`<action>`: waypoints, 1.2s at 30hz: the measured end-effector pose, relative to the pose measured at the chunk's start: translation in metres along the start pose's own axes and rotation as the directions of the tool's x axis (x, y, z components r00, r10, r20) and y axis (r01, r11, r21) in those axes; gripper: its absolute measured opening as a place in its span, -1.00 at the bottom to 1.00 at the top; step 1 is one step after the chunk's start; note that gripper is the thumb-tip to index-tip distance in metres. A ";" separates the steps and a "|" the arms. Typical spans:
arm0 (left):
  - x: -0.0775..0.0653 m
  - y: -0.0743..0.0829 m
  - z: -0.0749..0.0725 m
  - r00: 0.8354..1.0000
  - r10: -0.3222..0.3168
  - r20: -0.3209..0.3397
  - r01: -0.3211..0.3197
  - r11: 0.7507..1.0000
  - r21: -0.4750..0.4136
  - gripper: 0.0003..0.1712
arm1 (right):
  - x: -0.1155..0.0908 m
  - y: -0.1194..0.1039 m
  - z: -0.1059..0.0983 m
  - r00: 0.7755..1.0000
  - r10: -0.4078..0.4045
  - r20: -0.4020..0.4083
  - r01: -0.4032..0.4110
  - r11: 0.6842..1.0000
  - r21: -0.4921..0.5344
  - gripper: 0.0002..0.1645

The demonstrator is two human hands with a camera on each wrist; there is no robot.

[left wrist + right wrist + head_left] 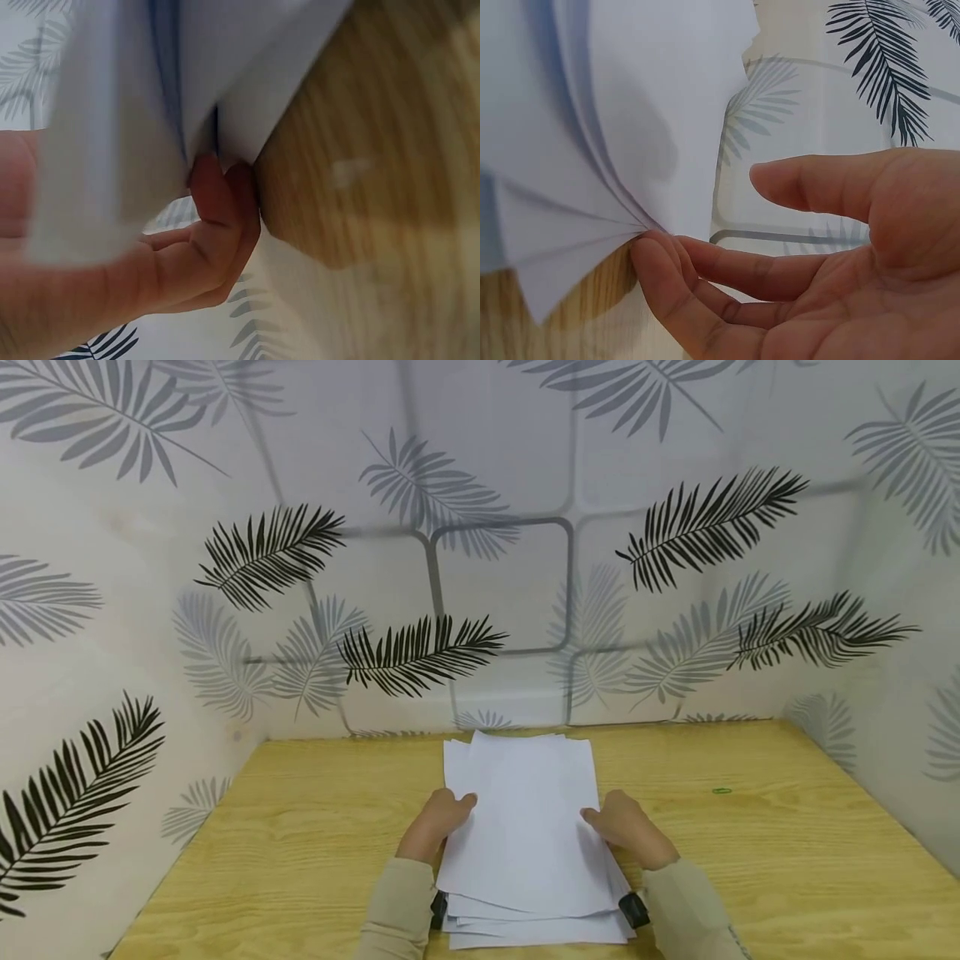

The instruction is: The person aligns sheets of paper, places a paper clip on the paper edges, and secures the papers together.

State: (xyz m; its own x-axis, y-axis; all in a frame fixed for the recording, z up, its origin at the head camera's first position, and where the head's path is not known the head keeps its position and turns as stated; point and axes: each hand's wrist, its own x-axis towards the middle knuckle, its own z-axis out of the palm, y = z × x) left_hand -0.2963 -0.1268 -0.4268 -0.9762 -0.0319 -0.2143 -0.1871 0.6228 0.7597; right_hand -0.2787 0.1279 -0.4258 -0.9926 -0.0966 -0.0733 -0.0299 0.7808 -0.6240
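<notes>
A loose stack of white paper sheets lies on the table, its edges uneven at top and bottom. At the stack's left edge my left hand grips sheets, thumb on top. In the left wrist view, curled fingers meet the paper edges, and a sheet hides part of the thumb. My right hand is at the right edge. Its fingertips touch the fanned, bent sheet edges in the right wrist view, while its thumb stands apart from the paper there.
A green paper clip lies on the wood-grain table, right of the stack. Behind the table and along its sides rises a pale wall with a leaf pattern. Dark wrist devices sit beside the lower part of the stack.
</notes>
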 end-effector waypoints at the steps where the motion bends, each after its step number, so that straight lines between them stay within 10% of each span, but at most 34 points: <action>1: -0.001 0.000 0.000 1.000 0.001 0.007 -0.001 1.000 -0.013 -0.30 | 0.000 0.000 0.000 1.000 -0.003 -0.001 0.003 1.000 0.000 -0.61; 21: -0.010 0.015 0.000 1.000 -0.008 0.016 0.011 0.965 -0.264 -0.06 | 0.001 0.000 -0.003 1.000 0.018 0.022 -0.018 1.000 -0.010 -0.57; 36: 0.003 0.004 0.005 0.995 0.094 -0.029 -0.098 0.974 -0.207 -0.27 | 0.002 0.002 -0.005 0.999 0.039 0.037 -0.040 0.999 0.034 -0.58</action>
State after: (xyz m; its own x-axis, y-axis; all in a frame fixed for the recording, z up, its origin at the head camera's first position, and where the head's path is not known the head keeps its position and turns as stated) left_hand -0.2996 -0.1211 -0.4276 -0.9923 0.0038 -0.1240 -0.1092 0.4480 0.8873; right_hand -0.2812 0.1324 -0.4235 -0.9880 -0.0890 -0.1266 0.0142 0.7626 -0.6467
